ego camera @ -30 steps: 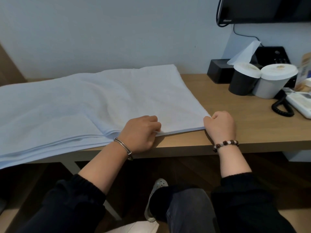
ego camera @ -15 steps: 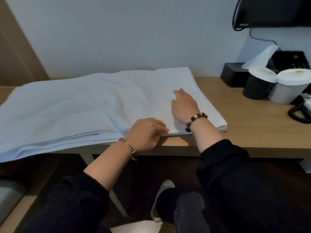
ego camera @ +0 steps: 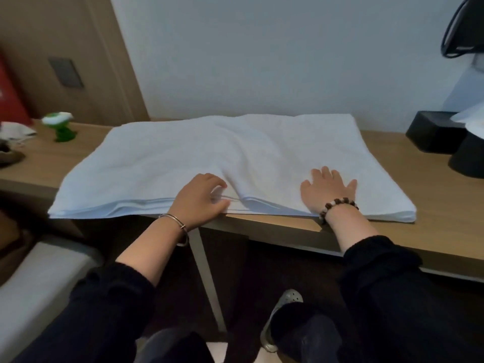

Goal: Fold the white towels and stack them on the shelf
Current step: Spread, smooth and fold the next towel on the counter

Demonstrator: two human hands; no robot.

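Observation:
A large white towel [ego camera: 183,155], folded into several layers, lies spread across the wooden desk [ego camera: 434,205]. Its left end hangs a little past the desk's front edge. My left hand [ego camera: 200,199] sits at the towel's near edge, about the middle, with fingers and thumb curled round the layered edge. My right hand [ego camera: 328,188] lies flat on the towel's right half, fingers spread, palm down, pressing the cloth near the front edge.
A black tissue box [ego camera: 434,134] and a dark cup [ego camera: 468,158] stand at the desk's right rear. A green toy [ego camera: 61,127] stands at the far left of the desk. A light padded seat [ego camera: 34,284] is below on the left. A wall runs behind the desk.
My right hand let go of the towel's right corner, moved onto the towel and now lies flat near the front edge. My view has swung left. The left hand stays at the near edge.

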